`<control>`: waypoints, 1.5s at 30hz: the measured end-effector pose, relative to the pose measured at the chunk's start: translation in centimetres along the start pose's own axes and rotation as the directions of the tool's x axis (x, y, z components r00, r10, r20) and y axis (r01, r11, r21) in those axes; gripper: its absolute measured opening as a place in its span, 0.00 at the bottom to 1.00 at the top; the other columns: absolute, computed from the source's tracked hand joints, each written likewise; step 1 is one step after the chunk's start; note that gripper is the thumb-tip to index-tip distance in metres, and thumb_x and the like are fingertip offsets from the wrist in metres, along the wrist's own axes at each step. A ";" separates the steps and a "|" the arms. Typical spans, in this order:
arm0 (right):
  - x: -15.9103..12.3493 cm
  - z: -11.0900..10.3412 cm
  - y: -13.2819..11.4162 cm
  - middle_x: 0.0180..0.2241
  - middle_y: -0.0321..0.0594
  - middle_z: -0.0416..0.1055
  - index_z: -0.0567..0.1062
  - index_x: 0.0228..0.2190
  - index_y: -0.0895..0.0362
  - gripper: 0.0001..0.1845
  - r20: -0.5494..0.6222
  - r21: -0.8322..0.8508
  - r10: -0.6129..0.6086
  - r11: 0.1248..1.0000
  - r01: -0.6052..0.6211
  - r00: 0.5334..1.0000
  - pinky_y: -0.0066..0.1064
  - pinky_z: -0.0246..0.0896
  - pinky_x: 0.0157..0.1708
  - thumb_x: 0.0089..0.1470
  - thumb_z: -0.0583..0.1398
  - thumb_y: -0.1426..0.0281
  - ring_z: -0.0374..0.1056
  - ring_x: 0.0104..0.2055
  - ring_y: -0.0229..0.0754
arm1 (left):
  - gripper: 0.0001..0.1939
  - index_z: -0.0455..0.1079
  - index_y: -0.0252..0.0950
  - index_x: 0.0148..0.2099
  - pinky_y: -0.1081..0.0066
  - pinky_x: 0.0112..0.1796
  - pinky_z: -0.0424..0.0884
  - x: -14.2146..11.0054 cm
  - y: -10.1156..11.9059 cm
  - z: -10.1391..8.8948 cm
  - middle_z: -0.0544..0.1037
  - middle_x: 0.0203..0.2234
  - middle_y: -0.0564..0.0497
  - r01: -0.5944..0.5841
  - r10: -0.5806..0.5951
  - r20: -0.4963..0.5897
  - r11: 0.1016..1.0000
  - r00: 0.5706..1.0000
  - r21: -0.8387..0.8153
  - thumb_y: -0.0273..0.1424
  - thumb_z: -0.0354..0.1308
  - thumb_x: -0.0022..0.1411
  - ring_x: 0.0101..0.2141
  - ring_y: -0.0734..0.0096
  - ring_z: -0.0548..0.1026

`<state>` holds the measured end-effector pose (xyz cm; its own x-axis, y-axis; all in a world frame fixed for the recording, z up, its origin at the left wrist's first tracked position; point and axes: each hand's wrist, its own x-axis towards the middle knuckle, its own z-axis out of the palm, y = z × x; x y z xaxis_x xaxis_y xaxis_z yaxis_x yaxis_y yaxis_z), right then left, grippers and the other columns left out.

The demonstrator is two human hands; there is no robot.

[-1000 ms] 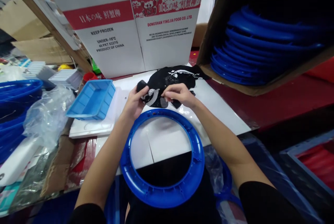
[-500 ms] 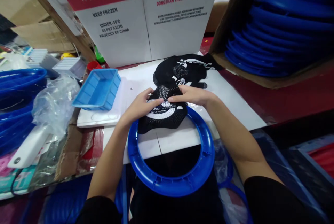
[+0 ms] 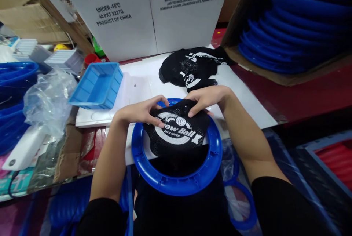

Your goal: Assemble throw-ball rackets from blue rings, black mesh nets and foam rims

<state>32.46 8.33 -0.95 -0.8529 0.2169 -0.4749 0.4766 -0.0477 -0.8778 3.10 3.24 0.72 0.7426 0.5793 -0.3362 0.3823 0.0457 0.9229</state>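
Note:
A black mesh disc (image 3: pixel 180 144) with white "Ball, Fly & Catch" print lies across the opening of a blue plastic ring (image 3: pixel 176 188). My left hand (image 3: pixel 147 113) pinches the mesh at its left edge, thumb on top. On the far right edge, my right hand (image 3: pixel 205 100) grips the same mesh with the thumb above and fingers mostly underneath. The ring rests at the near edge of the white board, its ribbed side facing up. Behind my hands lies a pile of more black printed mesh pieces (image 3: pixel 189 67).
A light blue tray (image 3: pixel 97 85) stands at the left on a white slab. A large white carton (image 3: pixel 132 34) rises at the back. Stacked blue rings (image 3: pixel 297 34) fill a cardboard box on the right. A plastic bag (image 3: pixel 49 100) and a white handheld device (image 3: pixel 24 149) lie far left.
The mesh disc has been brought nearer and spread flatter over the ring's opening, its print now showing more fully. Both hands have moved apart along its edges. The view has tilted down slightly.

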 end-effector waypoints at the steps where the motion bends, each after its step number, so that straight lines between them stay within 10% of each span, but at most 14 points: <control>1: 0.0 0.0 0.0 0.25 0.31 0.78 0.76 0.40 0.59 0.30 -0.012 -0.022 0.015 1.000 -0.015 1.000 0.24 0.59 0.14 0.50 0.75 0.49 0.71 0.18 0.36 | 0.35 0.69 0.44 0.61 0.64 0.38 0.82 0.0 0.0 0.0 0.84 0.48 0.43 0.002 -0.001 -0.022 0.999 1.000 0.054 0.36 0.76 0.53 0.46 0.52 0.84; 6: 0.2 0.4 -0.6 0.22 0.25 0.72 0.73 0.41 0.57 0.26 -0.026 -0.159 0.052 0.986 -0.055 0.998 0.24 0.50 0.12 0.54 0.72 0.51 0.63 0.14 0.31 | 0.47 0.61 0.46 0.74 0.62 0.46 0.80 0.8 0.0 1.1 0.74 0.65 0.38 -0.051 0.068 -0.064 0.971 0.996 0.232 0.42 0.75 0.56 0.60 0.46 0.78; 14: 0.1 1.0 -1.6 0.20 0.27 0.69 0.73 0.34 0.57 0.17 -0.077 -0.283 0.057 0.956 -0.077 0.995 0.28 0.53 0.19 0.60 0.66 0.56 0.63 0.17 0.33 | 0.16 0.80 0.37 0.46 0.63 0.41 0.76 2.9 -1.2 1.9 0.85 0.39 0.48 -0.052 0.112 -0.185 0.952 0.976 0.303 0.43 0.66 0.64 0.40 0.58 0.81; 28: 0.6 1.5 -1.8 0.18 0.32 0.69 0.68 0.25 0.55 0.20 -0.187 -0.411 0.145 0.887 -0.211 0.972 0.32 0.57 0.26 0.69 0.56 0.60 0.66 0.20 0.36 | 0.13 0.80 0.41 0.44 0.65 0.37 0.70 2.5 -1.1 2.0 0.83 0.32 0.52 0.014 0.085 -0.172 0.862 0.981 0.507 0.39 0.55 0.70 0.29 0.65 0.77; 45: 1.4 1.9 -2.4 0.15 0.34 0.66 0.64 0.19 0.55 0.30 -0.439 -0.378 0.254 0.818 -0.434 0.862 0.32 0.54 0.26 0.71 0.56 0.55 0.59 0.18 0.35 | 0.02 0.75 0.38 0.40 0.68 0.38 0.70 3.4 -1.9 2.0 0.81 0.34 0.52 -0.015 0.287 -0.391 0.822 0.875 0.569 0.28 0.63 0.69 0.34 0.68 0.77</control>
<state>29.78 6.90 0.36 -0.5204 0.6027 -0.6049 0.8403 0.2354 -0.4883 5.98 3.50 -2.52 0.5438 0.8380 0.0439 0.6160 -0.4342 0.6573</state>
